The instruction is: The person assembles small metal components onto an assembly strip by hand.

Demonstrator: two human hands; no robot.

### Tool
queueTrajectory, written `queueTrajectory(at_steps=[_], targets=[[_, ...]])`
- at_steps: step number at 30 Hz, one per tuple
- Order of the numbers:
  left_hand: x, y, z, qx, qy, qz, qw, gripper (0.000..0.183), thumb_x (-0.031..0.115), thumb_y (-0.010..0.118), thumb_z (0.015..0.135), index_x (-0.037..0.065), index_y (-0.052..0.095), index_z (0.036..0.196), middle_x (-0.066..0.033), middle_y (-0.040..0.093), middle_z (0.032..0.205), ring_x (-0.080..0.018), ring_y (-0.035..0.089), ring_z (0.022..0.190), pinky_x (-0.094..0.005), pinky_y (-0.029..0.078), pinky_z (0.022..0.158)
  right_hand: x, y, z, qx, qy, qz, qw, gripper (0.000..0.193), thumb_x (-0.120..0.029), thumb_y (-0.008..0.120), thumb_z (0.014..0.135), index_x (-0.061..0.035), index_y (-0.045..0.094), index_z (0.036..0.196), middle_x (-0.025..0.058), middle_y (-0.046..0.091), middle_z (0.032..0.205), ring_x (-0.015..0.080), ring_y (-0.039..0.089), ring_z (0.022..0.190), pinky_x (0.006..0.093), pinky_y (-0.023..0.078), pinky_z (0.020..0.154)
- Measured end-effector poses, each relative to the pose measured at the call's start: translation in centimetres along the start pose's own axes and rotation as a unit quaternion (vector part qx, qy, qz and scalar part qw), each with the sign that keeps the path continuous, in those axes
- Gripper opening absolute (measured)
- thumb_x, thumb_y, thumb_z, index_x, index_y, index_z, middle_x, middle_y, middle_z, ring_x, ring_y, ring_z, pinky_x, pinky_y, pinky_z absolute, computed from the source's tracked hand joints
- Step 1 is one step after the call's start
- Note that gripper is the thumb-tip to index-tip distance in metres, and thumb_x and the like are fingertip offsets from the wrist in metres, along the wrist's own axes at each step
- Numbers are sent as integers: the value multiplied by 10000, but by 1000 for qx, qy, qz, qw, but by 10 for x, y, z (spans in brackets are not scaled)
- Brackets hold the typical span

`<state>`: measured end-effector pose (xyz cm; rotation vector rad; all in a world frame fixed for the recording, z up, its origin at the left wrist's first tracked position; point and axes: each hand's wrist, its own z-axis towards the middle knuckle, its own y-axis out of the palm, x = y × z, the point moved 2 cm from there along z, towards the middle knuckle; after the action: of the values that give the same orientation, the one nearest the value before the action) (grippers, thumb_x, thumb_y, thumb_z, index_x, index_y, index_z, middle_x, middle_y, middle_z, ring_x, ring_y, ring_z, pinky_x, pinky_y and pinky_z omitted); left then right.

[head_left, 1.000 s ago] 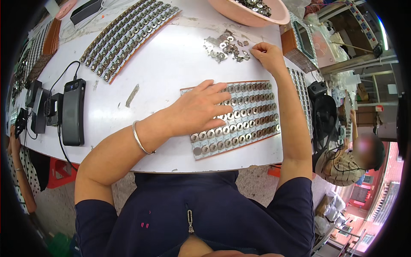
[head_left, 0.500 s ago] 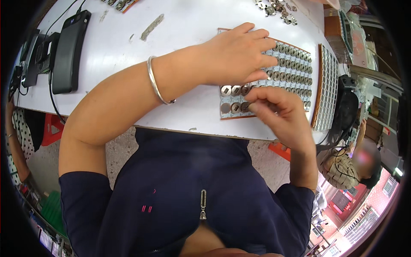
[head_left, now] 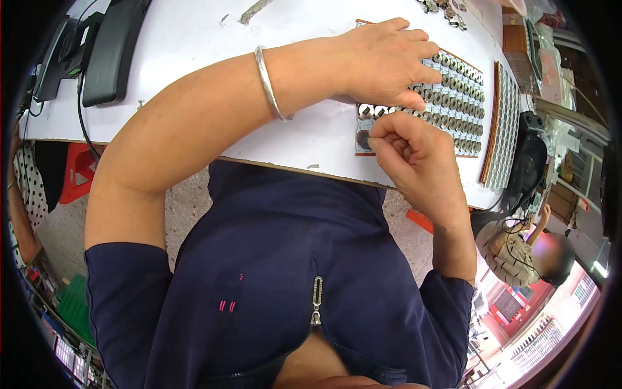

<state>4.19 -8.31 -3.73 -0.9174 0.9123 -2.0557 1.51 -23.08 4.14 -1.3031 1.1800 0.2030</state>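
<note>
One black power bank point(head_left: 118, 52) lies at left on a white counter point(head_left: 214, 61), open room stretching to the worker's left arm. At the near-left corner of a panel point(head_left: 459, 97) set with rows of metal pieces, close to the counter's front edge, sits one dark disc point(head_left: 363, 139). The left hand point(head_left: 389, 61) spreads across the panel, fingers apart; the right hand point(head_left: 414, 149) brings thumb and forefinger together, apparently clamped on the disc's rim. Beyond lie loose pieces point(head_left: 451, 16), a second panel point(head_left: 501, 126) across a narrow gap, and one pink basin point(head_left: 516, 6), contents out of sight.
</note>
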Motion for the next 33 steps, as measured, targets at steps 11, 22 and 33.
queueTrajectory(at_steps=[11, 22, 33], targets=[[2, -5, 0, -19, -14, 4, 1000, 433, 500, 643, 899, 236, 697, 1238, -94, 598, 1332, -246, 505, 1283, -448, 366, 1084, -1, 3, 4, -18, 13, -10, 1000, 25, 32, 634, 854, 9, 645, 855, 75, 591, 613, 137, 569, 521, 292, 446, 521], [1, -5, 1, -36, -11, 26, 999, 412, 493, 630, 918, 244, 696, 1240, -99, 600, 1337, -251, 510, 1289, -444, 364, 1107, 4, 14, -8, 80, -68, -111, 988, 129, -36, 756, 817, -19, 698, 930, 103, 634, 842, 282, 642, 763, 373, 518, 673], [5, -4, -1, -13, -28, 22, 999, 423, 517, 629, 915, 244, 703, 1229, -97, 609, 1309, -249, 513, 1285, -457, 351, 1136, 13, 30, -20, 149, -141, -168, 964, 251, -76, 831, 741, -40, 707, 957, 68, 622, 846, 248, 625, 767, 360, 520, 658]])
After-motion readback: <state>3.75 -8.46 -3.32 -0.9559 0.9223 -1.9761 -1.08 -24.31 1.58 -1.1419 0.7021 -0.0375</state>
